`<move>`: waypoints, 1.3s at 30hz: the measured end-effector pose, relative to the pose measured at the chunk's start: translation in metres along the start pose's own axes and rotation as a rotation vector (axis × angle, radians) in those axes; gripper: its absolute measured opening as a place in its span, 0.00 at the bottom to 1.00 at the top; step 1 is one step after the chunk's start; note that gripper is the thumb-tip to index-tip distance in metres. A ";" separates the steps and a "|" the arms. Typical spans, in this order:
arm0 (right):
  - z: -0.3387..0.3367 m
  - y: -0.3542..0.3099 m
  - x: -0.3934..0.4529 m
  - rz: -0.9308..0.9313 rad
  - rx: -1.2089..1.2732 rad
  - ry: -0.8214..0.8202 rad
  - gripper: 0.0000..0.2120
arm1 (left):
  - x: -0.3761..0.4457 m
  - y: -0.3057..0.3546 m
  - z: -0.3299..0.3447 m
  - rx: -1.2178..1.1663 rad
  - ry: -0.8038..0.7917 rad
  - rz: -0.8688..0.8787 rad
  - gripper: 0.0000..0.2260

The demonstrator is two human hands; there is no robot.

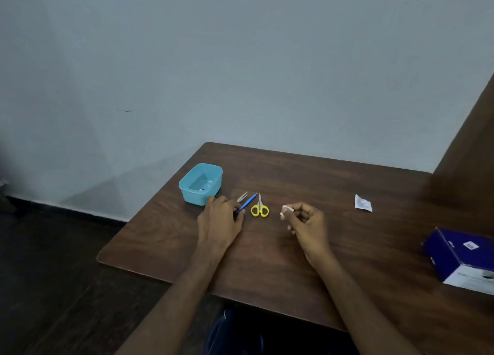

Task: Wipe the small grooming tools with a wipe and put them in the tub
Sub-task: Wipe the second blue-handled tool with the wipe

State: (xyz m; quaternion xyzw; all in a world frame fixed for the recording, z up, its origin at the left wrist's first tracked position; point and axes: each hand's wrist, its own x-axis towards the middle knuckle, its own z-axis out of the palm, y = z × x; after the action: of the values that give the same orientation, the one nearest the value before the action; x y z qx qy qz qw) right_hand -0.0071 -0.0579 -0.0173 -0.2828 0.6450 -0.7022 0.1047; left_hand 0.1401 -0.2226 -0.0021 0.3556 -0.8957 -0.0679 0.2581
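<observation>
A light blue tub (201, 184) stands at the table's far left with a small dark item inside. Right of it lie silver tweezers (242, 196), a thin blue-handled tool (248, 201) and yellow-handled scissors (259, 207). My left hand (220, 218) rests on the table beside the tub, its fingers curled around the near end of the blue tool. My right hand (306, 221) hovers right of the scissors and pinches a small folded white wipe (286, 210) between thumb and fingers.
A torn white sachet (363, 202) lies at the right on the brown wooden table (267, 261). A blue and white box (463, 258) sits at the right edge. A wall rises behind the table; dark floor lies to the left.
</observation>
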 end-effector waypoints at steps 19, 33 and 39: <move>-0.011 -0.001 -0.005 0.054 0.191 0.013 0.02 | 0.002 0.018 0.000 -0.331 0.024 -0.064 0.08; -0.093 0.012 0.080 0.191 0.275 -0.006 0.01 | 0.058 0.143 0.076 -0.894 -0.229 0.135 0.05; -0.106 0.018 0.100 0.088 0.140 0.037 0.02 | 0.074 0.148 0.093 -0.839 -0.191 0.237 0.07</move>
State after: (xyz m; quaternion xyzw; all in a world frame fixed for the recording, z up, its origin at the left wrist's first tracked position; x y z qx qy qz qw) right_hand -0.1497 -0.0220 -0.0097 -0.2334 0.6079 -0.7453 0.1430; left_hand -0.0418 -0.1688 -0.0063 0.1072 -0.8451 -0.4278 0.3021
